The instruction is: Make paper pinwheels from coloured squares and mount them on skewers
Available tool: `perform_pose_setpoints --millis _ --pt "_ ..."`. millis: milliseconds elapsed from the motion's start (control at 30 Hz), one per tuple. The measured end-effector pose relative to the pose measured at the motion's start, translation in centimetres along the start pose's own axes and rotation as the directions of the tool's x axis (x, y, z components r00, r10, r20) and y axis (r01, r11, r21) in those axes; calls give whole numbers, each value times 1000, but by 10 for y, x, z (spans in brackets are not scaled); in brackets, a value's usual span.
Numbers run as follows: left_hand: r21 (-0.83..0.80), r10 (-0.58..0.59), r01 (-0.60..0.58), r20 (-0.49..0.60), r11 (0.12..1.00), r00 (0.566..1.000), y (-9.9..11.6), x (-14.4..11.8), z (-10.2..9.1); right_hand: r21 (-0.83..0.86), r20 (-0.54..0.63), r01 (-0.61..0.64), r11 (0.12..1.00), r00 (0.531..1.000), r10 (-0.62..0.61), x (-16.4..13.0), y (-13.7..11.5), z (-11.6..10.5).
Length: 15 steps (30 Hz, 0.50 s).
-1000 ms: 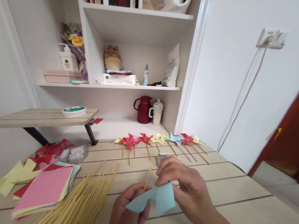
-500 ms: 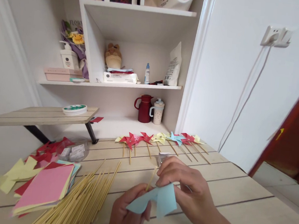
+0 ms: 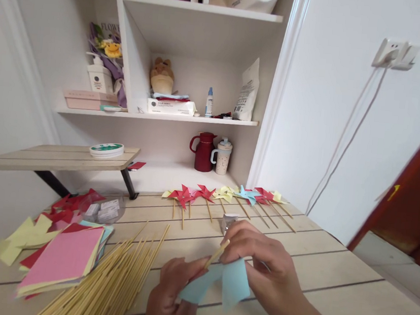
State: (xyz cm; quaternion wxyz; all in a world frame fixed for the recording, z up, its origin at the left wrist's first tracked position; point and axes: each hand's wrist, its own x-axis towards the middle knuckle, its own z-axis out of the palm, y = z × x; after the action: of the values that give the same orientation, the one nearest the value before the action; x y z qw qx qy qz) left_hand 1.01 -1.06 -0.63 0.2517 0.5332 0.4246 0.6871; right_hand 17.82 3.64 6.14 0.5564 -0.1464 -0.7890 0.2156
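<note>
My left hand (image 3: 169, 297) pinches a folded light blue paper pinwheel (image 3: 233, 286) together with a thin bamboo stick (image 3: 217, 253) that pokes up behind it. My right hand (image 3: 264, 269) grips the top of the blue paper where it meets the stick. Both hands hover low over the wooden table (image 3: 331, 283), near its front edge. A small white object (image 3: 229, 218) sits on the table just beyond my right fingers.
A pile of bamboo sticks (image 3: 116, 282) and a stack of coloured paper squares (image 3: 62, 259) lie at the left. Several finished pinwheels (image 3: 224, 196) line the table's far edge. A clear dish (image 3: 103, 210), cut paper pieces (image 3: 20, 238), shelves and a raised board (image 3: 54, 157) stand behind.
The stick has tilted to the right in my fingers. My left hand has shifted slightly left and lower, and the view has drifted a little.
</note>
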Motion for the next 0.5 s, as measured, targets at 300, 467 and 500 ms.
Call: perform_pose_setpoints --millis 300,467,500 --pt "127 195 -196 21 972 981 7 3 -4 -7 13 -24 1000 1000 25 -1 0 0" --pt "129 179 -167 -95 978 979 8 0 4 -9 14 -30 1000 999 30 -1 0 1" --pt "120 175 -161 -116 980 978 8 -1 6 -8 15 -32 999 999 32 -1 0 1"
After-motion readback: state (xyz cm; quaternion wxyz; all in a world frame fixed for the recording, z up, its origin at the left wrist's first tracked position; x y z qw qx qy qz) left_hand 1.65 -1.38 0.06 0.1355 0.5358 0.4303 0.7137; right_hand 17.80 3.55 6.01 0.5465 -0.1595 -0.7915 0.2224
